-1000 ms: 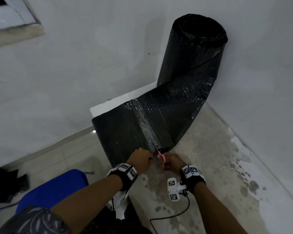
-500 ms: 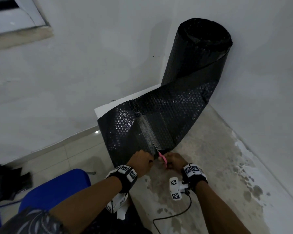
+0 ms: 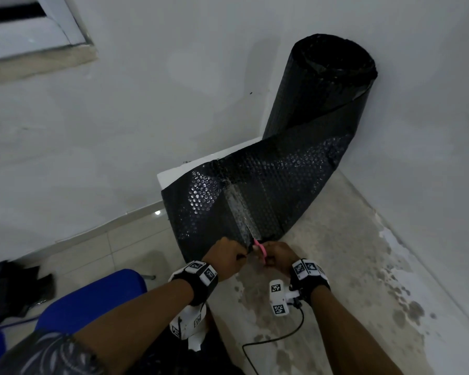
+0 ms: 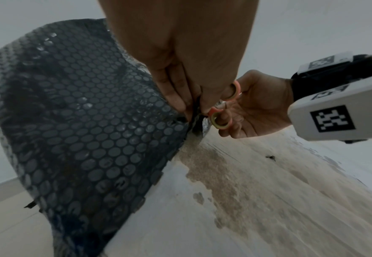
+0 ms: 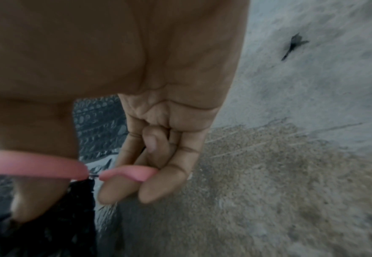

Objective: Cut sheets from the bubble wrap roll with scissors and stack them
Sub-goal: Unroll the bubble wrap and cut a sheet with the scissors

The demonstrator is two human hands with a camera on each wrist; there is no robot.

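A black bubble wrap roll (image 3: 325, 87) stands upright in the wall corner. Its unrolled sheet (image 3: 255, 193) stretches down toward me and shows again in the left wrist view as the sheet (image 4: 81, 121). My left hand (image 3: 228, 255) pinches the sheet's near edge beside the cut line; the same hand (image 4: 187, 97) is seen from below. My right hand (image 3: 278, 257) holds pink-handled scissors (image 3: 259, 244) with fingers through the loops (image 4: 220, 120). The pink handles (image 5: 127, 172) sit against the sheet's edge, and the blades point up into the wrap.
A blue chair seat (image 3: 92, 301) is at my lower left. A white board (image 3: 201, 166) leans behind the sheet against the wall. A black cable (image 3: 276, 339) trails on the stained concrete floor (image 3: 349, 266). Dark items (image 3: 14, 290) lie at the far left.
The left part of the sheet has lifted and flattened, showing its bubbles. Both hands have stayed at the sheet's near edge with the scissors; the camera has tilted slightly.
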